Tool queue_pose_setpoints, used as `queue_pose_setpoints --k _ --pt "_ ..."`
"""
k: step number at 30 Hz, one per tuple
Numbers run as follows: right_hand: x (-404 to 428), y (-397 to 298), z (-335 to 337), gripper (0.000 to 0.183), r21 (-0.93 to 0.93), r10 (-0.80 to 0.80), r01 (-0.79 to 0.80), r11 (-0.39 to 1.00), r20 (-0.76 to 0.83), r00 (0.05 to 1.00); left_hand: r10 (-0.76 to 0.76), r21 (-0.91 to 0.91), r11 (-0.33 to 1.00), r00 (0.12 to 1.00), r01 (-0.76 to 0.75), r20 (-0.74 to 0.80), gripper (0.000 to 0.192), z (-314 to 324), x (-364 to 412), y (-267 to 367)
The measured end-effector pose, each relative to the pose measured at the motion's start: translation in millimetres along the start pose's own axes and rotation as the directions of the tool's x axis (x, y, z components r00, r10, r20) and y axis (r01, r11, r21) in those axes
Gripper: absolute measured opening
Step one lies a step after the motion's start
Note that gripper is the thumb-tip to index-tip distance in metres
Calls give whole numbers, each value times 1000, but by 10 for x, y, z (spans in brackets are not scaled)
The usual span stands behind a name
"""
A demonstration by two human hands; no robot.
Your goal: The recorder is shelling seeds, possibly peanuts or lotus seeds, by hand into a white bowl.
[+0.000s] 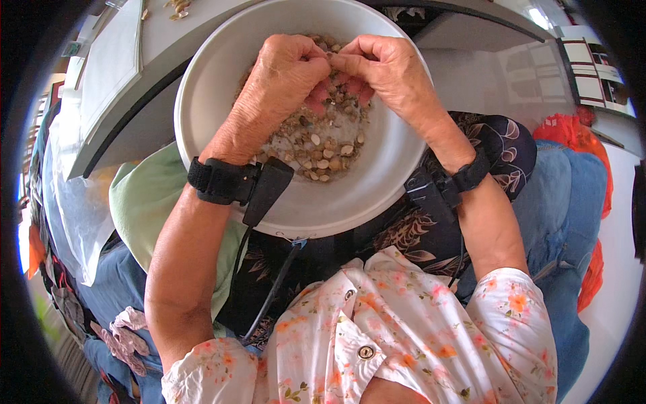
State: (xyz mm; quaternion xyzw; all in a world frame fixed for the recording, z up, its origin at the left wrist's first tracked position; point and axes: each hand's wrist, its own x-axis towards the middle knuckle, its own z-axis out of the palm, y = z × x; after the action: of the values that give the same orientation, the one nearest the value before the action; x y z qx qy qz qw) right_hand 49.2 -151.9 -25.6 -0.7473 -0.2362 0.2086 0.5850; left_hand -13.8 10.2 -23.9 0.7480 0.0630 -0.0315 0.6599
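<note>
Over the far half of a round white basin (398, 166), my left hand (290, 76) and my right hand (386, 65) meet, thumbs and forefingers pinched together. A small piece, mostly hidden by the fingertips, seems to be held between them; its kind cannot be made out. The other fingers of both hands curl below. In the basin lies a spread of brown nuts or seeds (334, 165) mixed with shell bits and brown debris. Several pale oval kernels or shell halves (315, 139) show among them. The basin rests at my lap.
Grey-white furniture (151, 101) borders the basin at the left, with papers (111, 76) and a few shell-like scraps (177, 7) on it. Black devices are strapped to my left wrist (224, 182) and right wrist (439, 184). Green cloth (146, 202), blue denim (570, 197) and an orange-red bag (565, 129) lie around me.
</note>
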Motion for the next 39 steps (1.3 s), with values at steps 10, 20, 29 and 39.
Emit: queue_pose_setpoints --k 10,20,29,39 --pt "-104 -316 -453 13 -91 -6 -36 995 -420 907 -426 746 640 723 -185 544 9 6 32 -178" --pt "-20 -96 -626 7 -49 -30 12 999 -396 918 -218 738 609 834 -290 508 21 -15 35 -521" --pt "-17 -92 -591 7 -101 4 -44 994 -366 931 -179 749 559 831 -355 527 30 38 80 -442" --pt "-7 -43 -613 9 -149 26 -83 985 -350 937 -143 612 708 777 -353 613 25 140 -18 -304"
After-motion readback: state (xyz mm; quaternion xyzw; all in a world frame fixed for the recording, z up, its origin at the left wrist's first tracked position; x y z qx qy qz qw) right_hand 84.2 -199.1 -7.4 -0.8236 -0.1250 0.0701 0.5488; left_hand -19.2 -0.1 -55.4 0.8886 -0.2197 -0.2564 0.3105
